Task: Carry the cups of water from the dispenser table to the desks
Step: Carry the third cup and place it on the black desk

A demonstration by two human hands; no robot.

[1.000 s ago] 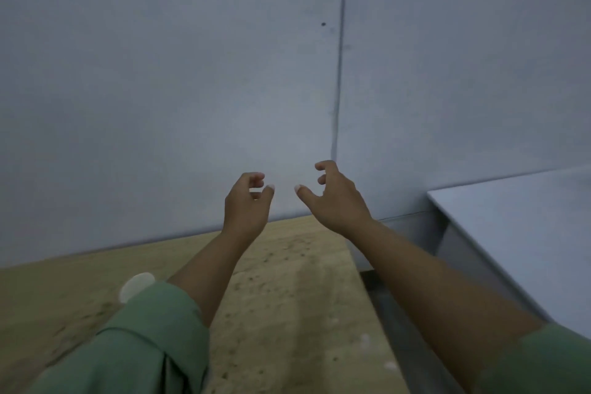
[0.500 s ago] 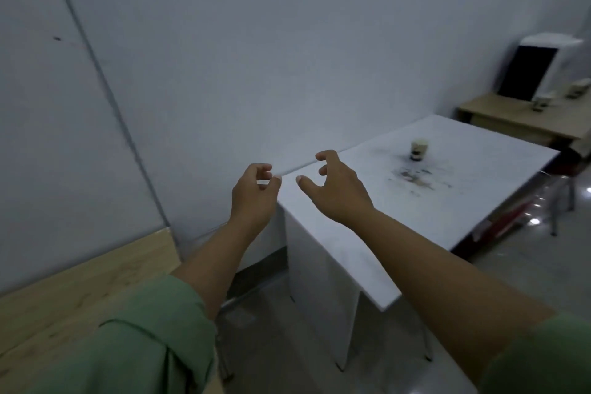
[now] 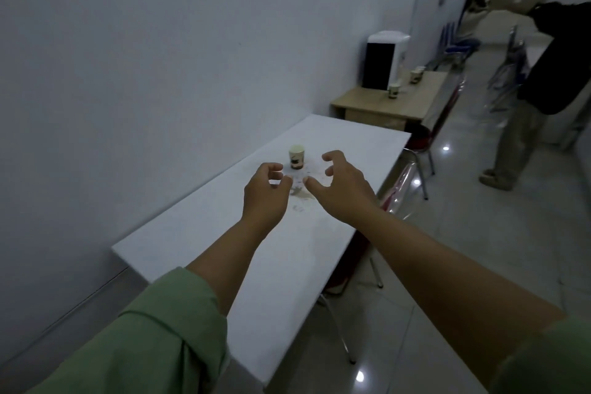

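Up close, no writing can be read; the cup on the white table bears only a dark pattern, too blurred to make out. Both arms reach forward over this table, green sleeves pushed back. The left hand and right hand each hold a loose, curled grip, fingers apart and empty. That cup stands upright just beyond them, beside brown stains. Farther along the wall, a wooden table carries the dispenser and more cups. Another person stands on the glossy tiled floor.
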